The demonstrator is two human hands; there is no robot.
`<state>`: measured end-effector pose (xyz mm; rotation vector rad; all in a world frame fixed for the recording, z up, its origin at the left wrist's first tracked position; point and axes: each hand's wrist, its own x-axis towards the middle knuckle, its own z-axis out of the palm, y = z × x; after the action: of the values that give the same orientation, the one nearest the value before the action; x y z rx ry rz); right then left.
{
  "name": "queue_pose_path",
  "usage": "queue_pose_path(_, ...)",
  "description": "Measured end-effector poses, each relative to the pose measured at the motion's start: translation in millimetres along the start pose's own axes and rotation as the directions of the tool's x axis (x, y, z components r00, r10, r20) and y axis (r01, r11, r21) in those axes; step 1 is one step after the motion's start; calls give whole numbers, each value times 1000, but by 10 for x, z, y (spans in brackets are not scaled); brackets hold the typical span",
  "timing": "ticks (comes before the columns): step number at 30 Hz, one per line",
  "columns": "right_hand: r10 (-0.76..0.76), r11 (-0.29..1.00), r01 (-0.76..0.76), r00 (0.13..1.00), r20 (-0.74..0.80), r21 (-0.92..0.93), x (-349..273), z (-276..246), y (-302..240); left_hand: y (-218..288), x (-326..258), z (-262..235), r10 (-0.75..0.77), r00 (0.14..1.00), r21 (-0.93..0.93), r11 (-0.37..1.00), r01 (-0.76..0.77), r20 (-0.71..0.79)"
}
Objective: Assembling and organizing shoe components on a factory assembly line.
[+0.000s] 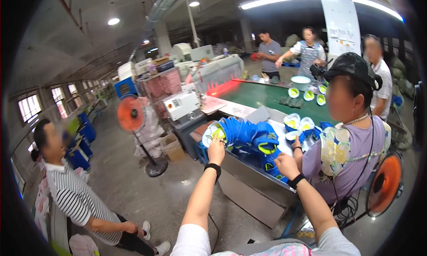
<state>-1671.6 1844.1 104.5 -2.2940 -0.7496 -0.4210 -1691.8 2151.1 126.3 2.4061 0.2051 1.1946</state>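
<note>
My left hand (216, 152) is closed on the near end of a long stack of nested blue shoe uppers (242, 129), whose end piece (209, 135) is white with a yellow lining. The stack stretches to the right over a metal-sided bin. My right hand (287, 165) is a closed fist beside more blue uppers with yellow-green trim (268, 146); whether it grips anything is hidden. Both wrists wear black bands. Under the stack, further blue pieces lie in the metal bin (255, 178).
A co-worker in a black cap (356, 154) sits close on my right, a hand at white-and-blue uppers (299, 122). A green conveyor belt (262, 96) runs behind. Orange fans (131, 114) stand on both sides; a person in stripes (84, 194) is at left.
</note>
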Motion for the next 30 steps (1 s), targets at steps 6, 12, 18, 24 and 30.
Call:
queue_pose_path(6,219,886,-145,968,122,-441,-245,323,121,-573,-302,862,-180,819,52,982,182,544)
queue_pose_path(12,366,821,-248,920,139,-515,-973,333,-141,-943,-1048,934,172,920,-305,950,-61,353)
queue_pose_path(18,603,785,-480,737,306,-392,-3090,693,-203,-891,-2973,760,306,339,-371,917,147,890)
queue_pose_path(24,941,-56,-901,-193,279,-431,-6778,167,-923,454,-3703,307,766,-204,-680,637,363,609)
queue_pose_path(30,962,-263,-923,-274,0,-282,-8901,-460,-1729,2188,-4463,230,865,-360,-816,470,338,350)
